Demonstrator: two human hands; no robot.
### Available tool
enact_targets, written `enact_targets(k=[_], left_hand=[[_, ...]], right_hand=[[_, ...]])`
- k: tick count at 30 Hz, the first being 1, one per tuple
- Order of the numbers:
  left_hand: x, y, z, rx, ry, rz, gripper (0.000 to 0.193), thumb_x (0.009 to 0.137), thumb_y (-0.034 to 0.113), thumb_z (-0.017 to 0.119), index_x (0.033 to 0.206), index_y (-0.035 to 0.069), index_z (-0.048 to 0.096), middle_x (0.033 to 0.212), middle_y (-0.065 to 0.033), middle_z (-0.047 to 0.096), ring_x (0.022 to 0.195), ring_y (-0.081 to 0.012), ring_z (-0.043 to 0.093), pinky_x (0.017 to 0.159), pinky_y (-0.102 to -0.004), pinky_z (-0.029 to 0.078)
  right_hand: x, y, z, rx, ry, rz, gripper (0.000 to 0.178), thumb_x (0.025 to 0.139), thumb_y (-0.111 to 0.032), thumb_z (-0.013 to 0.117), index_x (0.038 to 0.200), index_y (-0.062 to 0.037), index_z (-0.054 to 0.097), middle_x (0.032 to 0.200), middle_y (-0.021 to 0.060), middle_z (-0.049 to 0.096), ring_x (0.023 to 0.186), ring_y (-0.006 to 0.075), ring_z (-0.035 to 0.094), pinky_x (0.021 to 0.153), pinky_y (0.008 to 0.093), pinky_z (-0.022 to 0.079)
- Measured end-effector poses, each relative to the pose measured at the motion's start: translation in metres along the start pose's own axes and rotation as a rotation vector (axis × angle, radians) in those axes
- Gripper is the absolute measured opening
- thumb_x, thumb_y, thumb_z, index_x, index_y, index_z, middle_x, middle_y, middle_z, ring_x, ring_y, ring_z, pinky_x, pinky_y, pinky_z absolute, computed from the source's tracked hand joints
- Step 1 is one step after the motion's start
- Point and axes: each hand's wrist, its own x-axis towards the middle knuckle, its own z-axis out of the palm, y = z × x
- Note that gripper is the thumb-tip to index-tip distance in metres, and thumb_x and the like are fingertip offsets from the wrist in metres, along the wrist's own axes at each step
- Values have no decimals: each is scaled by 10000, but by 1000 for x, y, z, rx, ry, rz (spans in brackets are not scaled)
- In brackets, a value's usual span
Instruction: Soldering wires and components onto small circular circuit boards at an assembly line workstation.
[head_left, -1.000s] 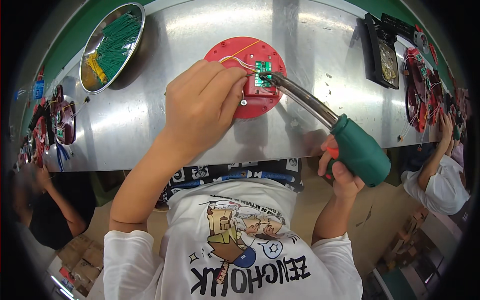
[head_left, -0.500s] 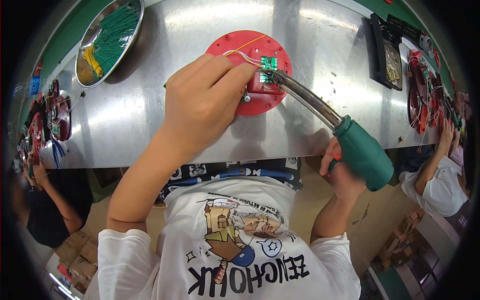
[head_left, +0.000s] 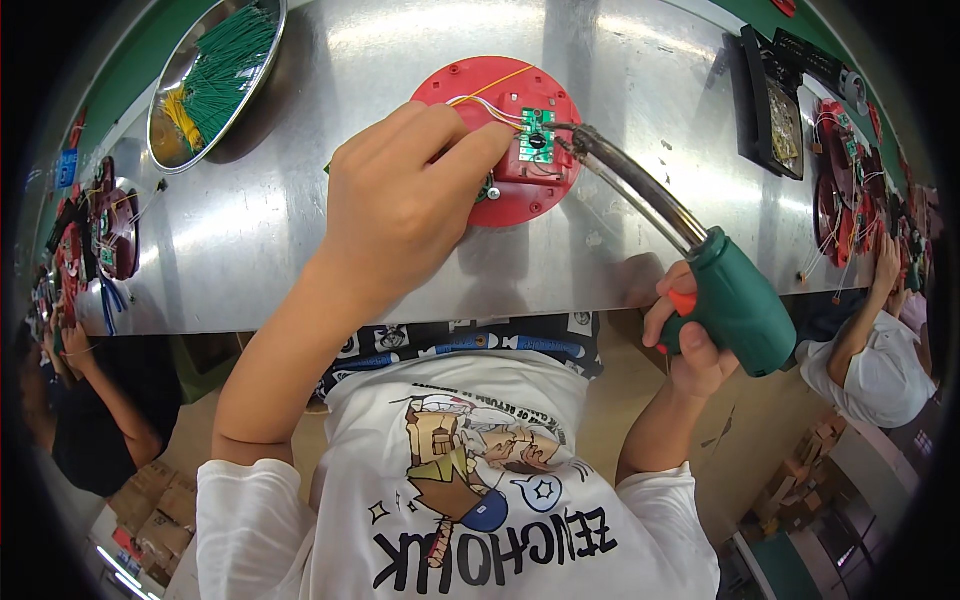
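A round red plastic housing point(head_left: 525, 208) lies on the bench with a small green circuit board point(head_left: 538, 125) on its raised block. White and yellow wires point(head_left: 478, 101) run to the board. My left hand point(head_left: 405, 185) is closed in a pinch at the board's left side; a green wire end point(head_left: 328, 169) pokes out behind it, and the fingertips' grip is partly hidden. My right hand point(head_left: 695, 345) wraps the green handle of a soldering gun point(head_left: 745, 305) with an orange-red trigger. Its tip is close to the board's right edge; contact cannot be made out.
At the upper left, a steel bowl point(head_left: 225, 145) holds green and yellow wires. A black tray point(head_left: 772, 115) of small parts stands at the right. Red assemblies point(head_left: 850, 190) with loose wires lie further right, others point(head_left: 118, 235) at left. Co-workers sit on both sides.
The soldering gun has drawn back to the right, its tip moving off the middle of the board. My left hand stays almost where it was.
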Motion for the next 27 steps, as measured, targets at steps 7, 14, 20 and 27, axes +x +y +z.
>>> enact_targets(k=[7,14,20,27], left_hand=[[3,7,-2,25,-4,-63,165,737,22,690,897,55,672,740,-59,577,653,-230,596,533,-338,481],[2,9,-9,-10,3,-172,71,816,49,676,880,25,658,751,-81,579,659,-252,590,545,-350,470],[-2,9,-15,-6,225,-149,156,793,-10,690,949,3,686,782,-89,600,648,-238,570,543,-336,448],[0,14,-15,-15,232,114,228,711,-50,719,937,-37,695,759,-73,602,638,-230,569,543,-315,455]], right_hand=[[7,0,1,53,24,-52,458,895,-250,637,1092,150,531,960,279,562,438,200,554,398,273,421],[7,3,-2,77,18,-46,458,899,-253,632,1092,151,530,963,279,564,439,203,556,397,278,428],[1,8,-4,83,23,-61,486,885,-247,654,1142,150,540,995,290,577,456,203,563,421,269,436],[-3,7,-1,29,-22,-27,516,847,-270,714,1146,131,588,1005,264,615,460,209,554,432,266,432]])
